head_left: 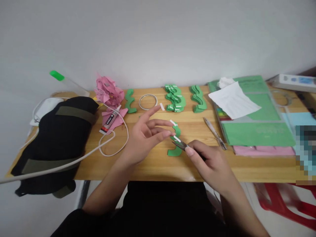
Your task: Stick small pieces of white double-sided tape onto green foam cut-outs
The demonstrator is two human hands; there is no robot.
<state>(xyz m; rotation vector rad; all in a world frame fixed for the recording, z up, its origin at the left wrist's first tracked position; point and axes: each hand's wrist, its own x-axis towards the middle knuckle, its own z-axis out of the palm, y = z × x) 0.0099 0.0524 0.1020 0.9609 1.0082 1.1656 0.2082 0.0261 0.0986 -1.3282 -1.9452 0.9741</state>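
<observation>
two hands (145, 135) (210, 162), one pair of scissors (183, 145), one pen (214, 133)

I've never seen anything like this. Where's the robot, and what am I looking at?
There's no robot here, just a person's two bare hands. The single picture comes from a camera worn on the head, looking forward and down.

The right hand holds scissors. At their blades is a small white strip, right by the fingertips of the left hand; whether those fingers grip it is hard to tell. Below lies a wavy green cutout.

Farther back on the wooden table are more green cutouts, a ring and crumpled pink paper. A pen and a green folder lie to the right.
</observation>
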